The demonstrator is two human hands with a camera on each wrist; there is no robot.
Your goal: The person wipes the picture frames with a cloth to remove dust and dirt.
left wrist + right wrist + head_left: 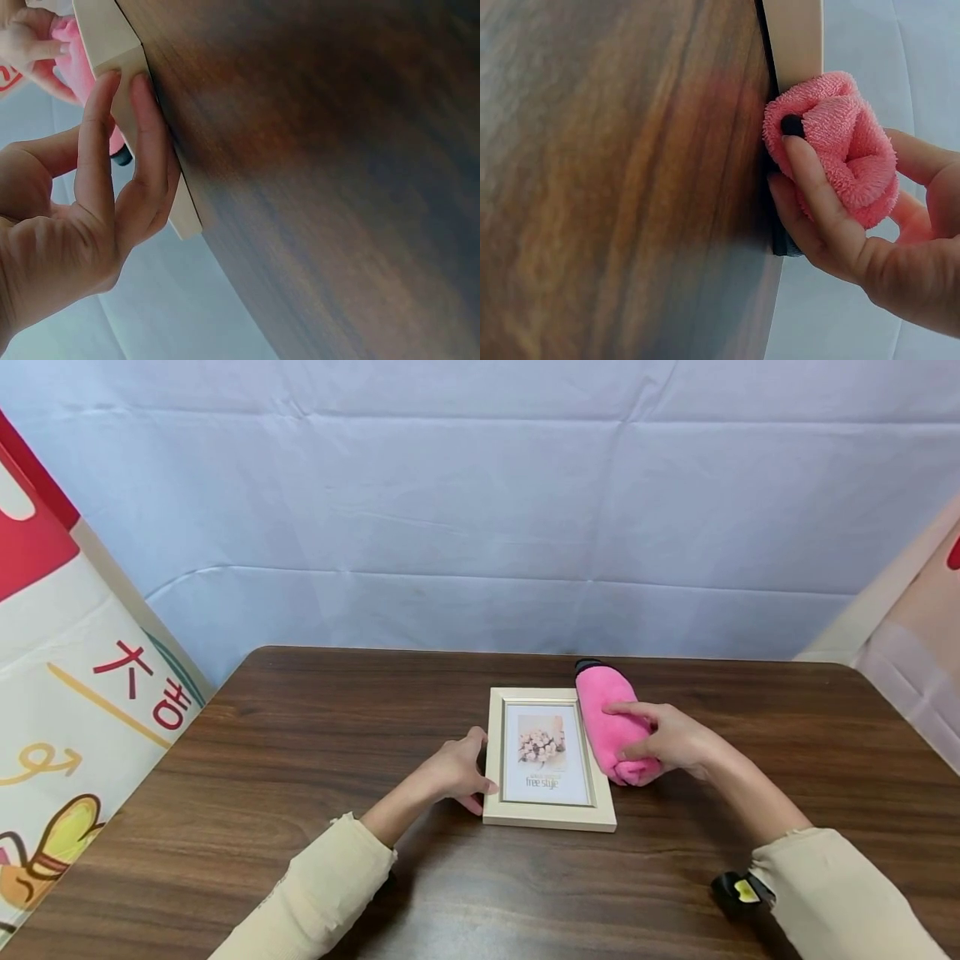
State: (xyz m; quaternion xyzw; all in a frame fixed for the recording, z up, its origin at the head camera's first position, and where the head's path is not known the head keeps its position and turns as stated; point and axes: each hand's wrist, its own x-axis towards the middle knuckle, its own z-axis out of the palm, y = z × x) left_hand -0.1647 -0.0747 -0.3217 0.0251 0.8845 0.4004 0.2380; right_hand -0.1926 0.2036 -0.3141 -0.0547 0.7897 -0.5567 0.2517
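Closest to you, your two forearms reach in over a dark brown wood-grain table [300,718], in a cream left sleeve [322,881] and a cream right sleeve [847,893]. Just beside the right cuff is a small black object [738,889] with a yellow patch.

Your left hand [455,768] is spread, thumb and forefinger well apart along the left side of a cream picture frame [547,760]. In the left wrist view, two fingertips touch the frame's outer side. The frame lies face up, a little right of the table's middle and nearer its back edge than its left edge. Behind a white mount, the print shows pale pink flowers above the words "free style".

Your right hand [667,742] is curled round a rolled pink terry towel [609,706], holding it against the frame's right side. The roll slants toward the table's back edge and has a dark tip [588,664] at its far end. In the right wrist view, its coiled near end shows a small black spot beside one fingertip.

Beyond the table's back edge hangs a creased pale blue cloth [480,510]. Past the left edge is a printed white-and-red sheet [75,635] with two red characters; past the right edge, a peach-toned sheet [926,635].
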